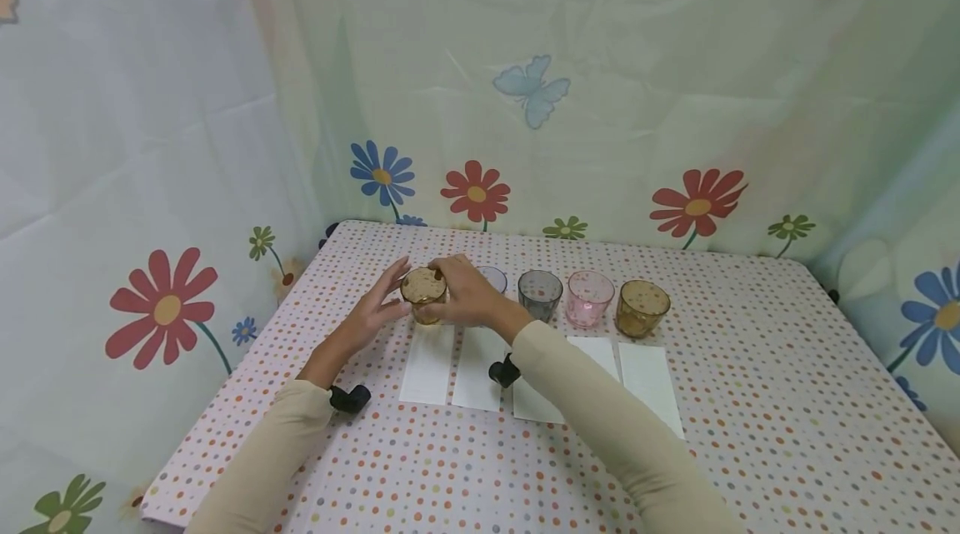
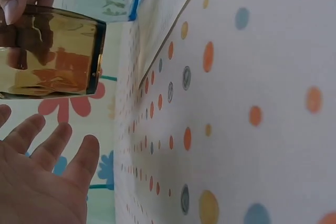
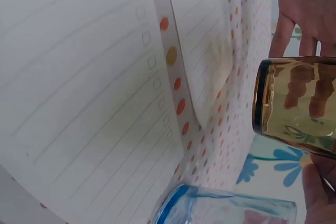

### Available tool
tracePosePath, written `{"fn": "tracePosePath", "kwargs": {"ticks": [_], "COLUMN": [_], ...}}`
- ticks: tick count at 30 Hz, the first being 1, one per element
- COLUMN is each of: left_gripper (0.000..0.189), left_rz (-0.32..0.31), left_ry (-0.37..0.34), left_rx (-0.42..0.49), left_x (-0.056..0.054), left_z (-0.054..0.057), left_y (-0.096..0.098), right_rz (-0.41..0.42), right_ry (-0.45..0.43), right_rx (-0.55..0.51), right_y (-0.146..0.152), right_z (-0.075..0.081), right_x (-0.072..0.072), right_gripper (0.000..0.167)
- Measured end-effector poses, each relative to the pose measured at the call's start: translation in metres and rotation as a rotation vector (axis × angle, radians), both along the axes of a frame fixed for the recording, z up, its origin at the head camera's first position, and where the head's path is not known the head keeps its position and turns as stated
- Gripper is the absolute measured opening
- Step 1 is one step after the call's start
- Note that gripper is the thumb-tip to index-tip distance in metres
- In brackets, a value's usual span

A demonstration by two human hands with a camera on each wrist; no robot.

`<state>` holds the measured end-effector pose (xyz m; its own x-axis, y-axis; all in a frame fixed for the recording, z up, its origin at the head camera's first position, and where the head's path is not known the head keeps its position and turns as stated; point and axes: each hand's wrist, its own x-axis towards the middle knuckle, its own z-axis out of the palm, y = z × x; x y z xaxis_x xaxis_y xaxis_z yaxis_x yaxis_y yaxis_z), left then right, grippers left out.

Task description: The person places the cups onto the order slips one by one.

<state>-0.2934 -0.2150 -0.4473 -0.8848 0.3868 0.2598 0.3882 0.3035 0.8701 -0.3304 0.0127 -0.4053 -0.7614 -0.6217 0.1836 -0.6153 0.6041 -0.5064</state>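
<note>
An amber glass (image 1: 423,288) stands upright at the left end of a row of tinted glasses. My right hand (image 1: 468,292) grips it near the rim from the right side. My left hand (image 1: 371,313) is just to its left; in the left wrist view the left hand's fingers (image 2: 52,148) are spread, with a gap to the amber glass (image 2: 52,56). Whether the base touches the table cannot be told. Beside the right hand is a pale blue glass (image 3: 231,205), mostly hidden by that hand in the head view.
Rightward in the row stand a grey glass (image 1: 540,296), a pink glass (image 1: 590,298) and another amber glass (image 1: 642,309). Several lined white paper sheets (image 1: 427,367) lie in front of the glasses on the dotted tablecloth (image 1: 420,476). A flowered curtain (image 1: 600,142) hangs behind.
</note>
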Motion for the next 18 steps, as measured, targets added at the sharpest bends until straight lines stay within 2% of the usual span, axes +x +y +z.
{"fn": "tracePosePath", "kwargs": {"ticks": [5, 11, 18], "left_gripper": [0.078, 0.081, 0.082], "left_rz": [-0.032, -0.073, -0.146], "left_ry": [0.007, -0.008, -0.058], "left_rx": [-0.004, 0.003, 0.039], "left_x": [0.010, 0.022, 0.031], "left_z": [0.001, -0.001, 0.000], "left_y": [-0.002, -0.005, -0.006], "right_rz": [0.059, 0.110, 0.115], "right_ry": [-0.066, -0.076, -0.078], "right_rx": [-0.059, -0.046, -0.037], "right_y": [0.002, 0.005, 0.010], "right_z": [0.001, 0.000, -0.005], "right_x": [0.010, 0.021, 0.030], "right_gripper": [0.073, 0.071, 0.072]}}
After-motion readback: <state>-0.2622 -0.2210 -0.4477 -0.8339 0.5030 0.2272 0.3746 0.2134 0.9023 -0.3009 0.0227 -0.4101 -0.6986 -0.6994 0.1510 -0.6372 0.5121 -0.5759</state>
